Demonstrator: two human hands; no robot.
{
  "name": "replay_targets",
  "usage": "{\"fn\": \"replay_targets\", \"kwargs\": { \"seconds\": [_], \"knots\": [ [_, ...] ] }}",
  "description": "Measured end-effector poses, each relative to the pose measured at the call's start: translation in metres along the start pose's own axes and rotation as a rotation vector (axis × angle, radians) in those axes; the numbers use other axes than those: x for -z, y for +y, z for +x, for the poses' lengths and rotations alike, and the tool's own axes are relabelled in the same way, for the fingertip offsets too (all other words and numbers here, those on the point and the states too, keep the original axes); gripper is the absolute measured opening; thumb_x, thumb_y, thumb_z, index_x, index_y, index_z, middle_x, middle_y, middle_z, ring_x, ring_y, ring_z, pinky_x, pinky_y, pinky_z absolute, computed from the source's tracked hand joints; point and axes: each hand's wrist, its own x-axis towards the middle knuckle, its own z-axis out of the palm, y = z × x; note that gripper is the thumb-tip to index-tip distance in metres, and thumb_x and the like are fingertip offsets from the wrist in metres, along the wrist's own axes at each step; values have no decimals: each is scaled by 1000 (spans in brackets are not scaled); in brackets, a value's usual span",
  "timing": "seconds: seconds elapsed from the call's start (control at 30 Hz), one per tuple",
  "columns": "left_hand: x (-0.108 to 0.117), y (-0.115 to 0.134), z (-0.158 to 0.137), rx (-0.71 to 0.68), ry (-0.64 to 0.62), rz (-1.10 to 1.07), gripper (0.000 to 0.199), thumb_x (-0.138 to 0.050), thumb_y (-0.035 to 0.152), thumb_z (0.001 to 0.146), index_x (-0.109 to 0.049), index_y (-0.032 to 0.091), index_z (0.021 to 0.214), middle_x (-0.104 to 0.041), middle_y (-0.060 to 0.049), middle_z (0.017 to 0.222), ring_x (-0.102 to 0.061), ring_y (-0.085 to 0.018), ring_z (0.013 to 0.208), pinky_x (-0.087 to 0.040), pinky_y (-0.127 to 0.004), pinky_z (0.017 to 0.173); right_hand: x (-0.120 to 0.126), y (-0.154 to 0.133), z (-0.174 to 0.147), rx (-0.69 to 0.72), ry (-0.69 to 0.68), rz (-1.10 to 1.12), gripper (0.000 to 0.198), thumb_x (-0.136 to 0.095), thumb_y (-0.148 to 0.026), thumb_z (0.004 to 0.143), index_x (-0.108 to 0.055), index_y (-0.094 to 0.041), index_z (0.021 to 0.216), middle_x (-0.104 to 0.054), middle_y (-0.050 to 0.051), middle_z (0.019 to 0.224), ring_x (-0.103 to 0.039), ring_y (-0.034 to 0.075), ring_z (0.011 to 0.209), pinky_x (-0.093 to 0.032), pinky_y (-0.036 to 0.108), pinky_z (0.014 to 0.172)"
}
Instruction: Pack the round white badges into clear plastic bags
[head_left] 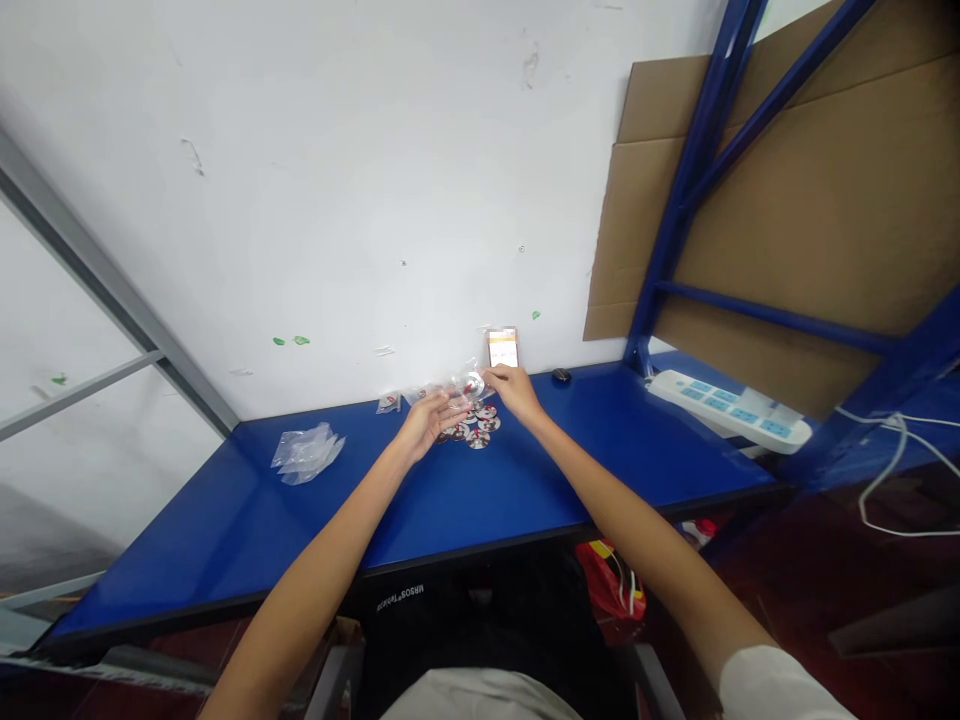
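A small clear plastic bag (pixel 471 378) with a shiny round disc in it is up between my two hands, over the back of the blue table. My left hand (pixel 429 422) has its palm turned up, with the bag held at its fingers. On the right side, my right hand (pixel 513 390) pinches the bag's edge between thumb and fingers. Just below them lies a loose pile of shiny round discs (pixel 478 438) with red marks, partly hidden by my left hand. Flat clear plastic bags (pixel 307 452) lie stacked on the left of the table.
Bagged pieces (pixel 388 402) lie along the wall. A lit phone (pixel 502 347) leans there, with a small black object (pixel 561 376) to its right. A white power strip (pixel 727 408) sits by the blue frame (pixel 667 230). The blue table (pixel 480 510) ends close to my lap.
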Motion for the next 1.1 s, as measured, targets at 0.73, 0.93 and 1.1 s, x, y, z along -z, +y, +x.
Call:
{"fn": "replay_targets", "kwargs": {
  "seconds": [0.73, 0.93, 1.1],
  "knots": [
    [6, -6, 6, 60, 38, -71, 17, -76, 25, 88, -71, 17, 100, -78, -14, 112, -78, -32, 112, -58, -45, 112, 10, -4, 3, -306, -43, 470, 39, -92, -49, 73, -81, -19, 96, -80, 5, 93, -79, 23, 87, -63, 31, 79],
    [6, -4, 8, -8, 81, -117, 13, -78, 17, 85, -68, 18, 93, -76, -7, 101, -77, -22, 98, -59, -43, 111, 11, -1, 5, -306, -33, 515, 46, -93, -51, 69, -81, -19, 100, -80, 6, 98, -78, 21, 86, -61, 29, 79],
    [9, -3, 9, -69, 153, -64, 14, -78, 12, 84, -65, 18, 86, -71, -5, 89, -74, -19, 93, -60, -44, 110, 17, 5, 8, -328, 65, 455, 40, -89, -47, 73, -80, -17, 99, -78, 5, 87, -75, 20, 83, -60, 28, 76]
  ]
}}
